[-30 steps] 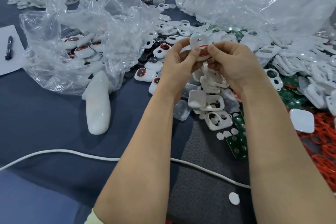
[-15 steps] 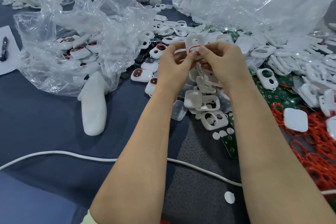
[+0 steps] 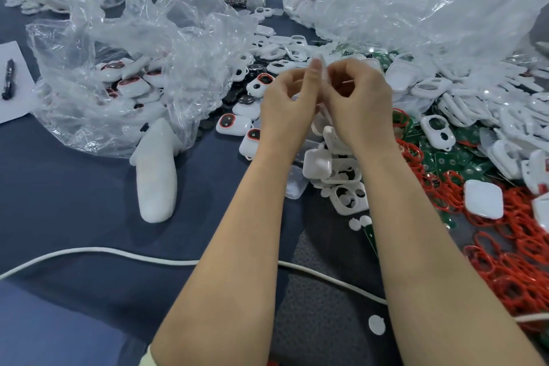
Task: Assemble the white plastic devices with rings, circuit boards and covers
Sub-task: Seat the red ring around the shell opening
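Left hand [image 3: 289, 110] and right hand [image 3: 361, 110] fingers [image 3: 312, 79] pinch shell [image 3: 325, 71].

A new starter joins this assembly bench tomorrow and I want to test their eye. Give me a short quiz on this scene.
1. True or false: the left hand and right hand together hold a white piece.
2. The loose red rings lie: A) at the person's right, B) inside a cardboard box, C) in the left hand.
3. Fill in: on the paper at far left lies a ____.
Key: 1 true; 2 A; 3 pen.
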